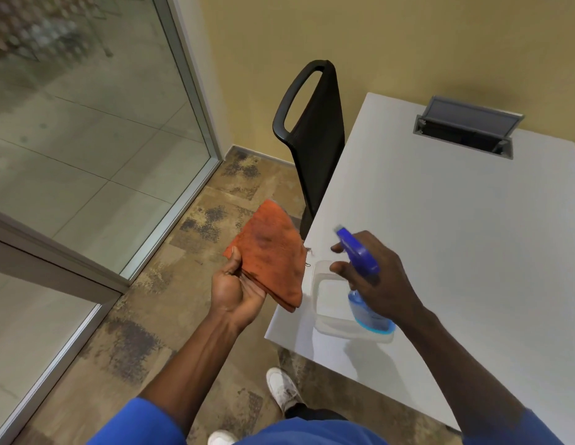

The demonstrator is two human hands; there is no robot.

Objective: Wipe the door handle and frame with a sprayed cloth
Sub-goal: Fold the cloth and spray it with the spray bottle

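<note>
Head view: your left hand (pixel 236 289) pinches the folded orange cloth (pixel 270 256) by its lower edge, thumb on top, cloth held in the air just off the near left corner of the table (pixel 456 236). Your right hand (pixel 373 274) is wrapped around the spray bottle (pixel 360 252), fingers at the trigger, nozzle aimed left toward the cloth. The bottle hangs over a clear plastic tub (pixel 324 284) sitting at that same corner.

Step in hand looks like wetting the cloth. Keep the nozzle square to the flat face and near it, so mist lands on fabric, not on the table or floor. A light dampening should do; a dripping cloth will streak the frame.

No door handle visible. Glass panel and its metal frame (pixel 196 101) are off to your left, well apart from the cloth.
</note>
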